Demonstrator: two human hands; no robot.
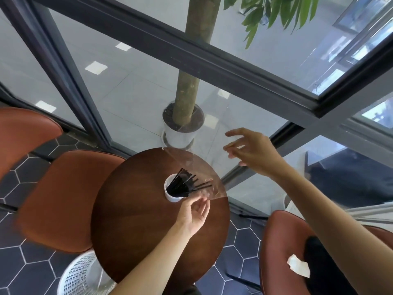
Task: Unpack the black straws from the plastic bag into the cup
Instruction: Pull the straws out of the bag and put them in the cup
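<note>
A white cup (172,197) stands on the round wooden table (136,220) with several black straws (184,184) fanned out in it, their tips leaning right. A clear plastic bag (197,165), hard to see, stretches from over the straws up and to the right. My right hand (253,152) is raised above the table's far right edge, its thumb and fingers pinching the bag's upper end. My left hand (196,212) is just in front of the cup, palm up and fingers loosely apart, with its fingertips at the bag's lower edge beside the straws.
Brown leather chairs stand at the left (63,199) and lower right (282,248). A white mesh bin (80,273) is under the table's near left edge. A potted tree (182,130) stands behind the table by the glass wall.
</note>
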